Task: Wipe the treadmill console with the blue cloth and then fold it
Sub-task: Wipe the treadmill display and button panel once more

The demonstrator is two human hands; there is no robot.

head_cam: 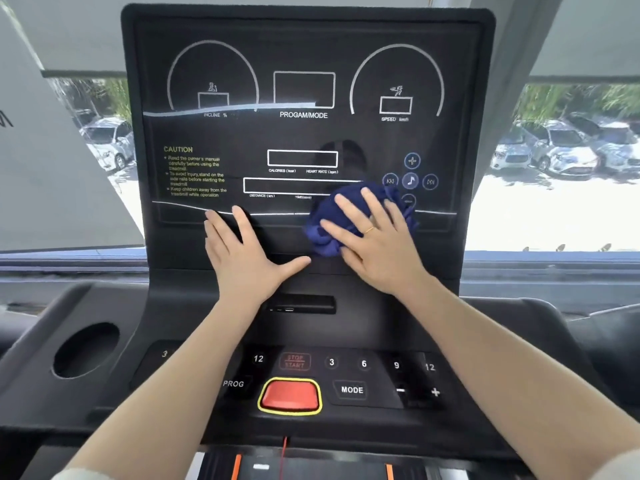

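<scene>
The black treadmill console [304,133] stands upright in front of me, printed with white dials and labels. A crumpled dark blue cloth [329,216] lies bunched against the lower right of the display panel. My right hand [374,244] presses flat on top of the cloth, fingers spread, a ring on one finger. My left hand [246,251] rests flat and open on the console's lower edge, left of the cloth, thumb pointing toward it; it holds nothing.
Below the display is a button deck with a red stop button [290,395], PROG and MODE keys and number keys. A round cup holder [86,349] sits at the left. A window behind shows parked cars [554,150]. The treadmill belt is at the bottom edge.
</scene>
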